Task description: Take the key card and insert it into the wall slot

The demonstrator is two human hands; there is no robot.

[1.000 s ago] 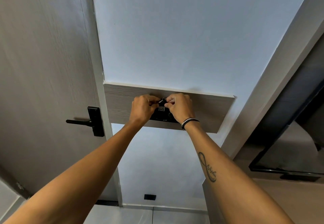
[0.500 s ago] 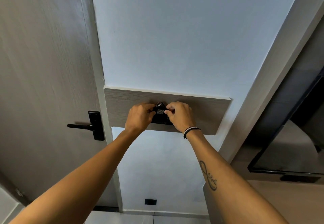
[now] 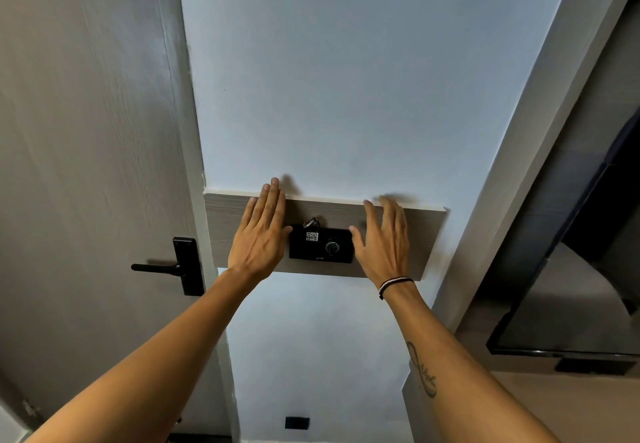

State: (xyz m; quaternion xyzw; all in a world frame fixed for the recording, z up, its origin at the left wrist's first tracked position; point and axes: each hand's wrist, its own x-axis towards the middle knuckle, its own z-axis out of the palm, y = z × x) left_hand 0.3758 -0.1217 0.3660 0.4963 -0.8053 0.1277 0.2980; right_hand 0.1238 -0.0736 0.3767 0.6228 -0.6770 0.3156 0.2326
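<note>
Black plastic wall slot [image 3: 320, 246] holds the labelled key card [image 3: 312, 235]; both hands [image 3: 260, 234] spread empty at three and nine o'clock: withdraw straight back.

I see a matt woodgrain panel [image 3: 408, 234], a black plastic-looking wall slot [image 3: 320, 250] with a metal ring [image 3: 310, 222] on top, and a paper label [image 3: 311, 236].

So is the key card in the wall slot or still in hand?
In: the key card sits in the wall slot, key ring above; left hand and right hand are open beside it.
</note>
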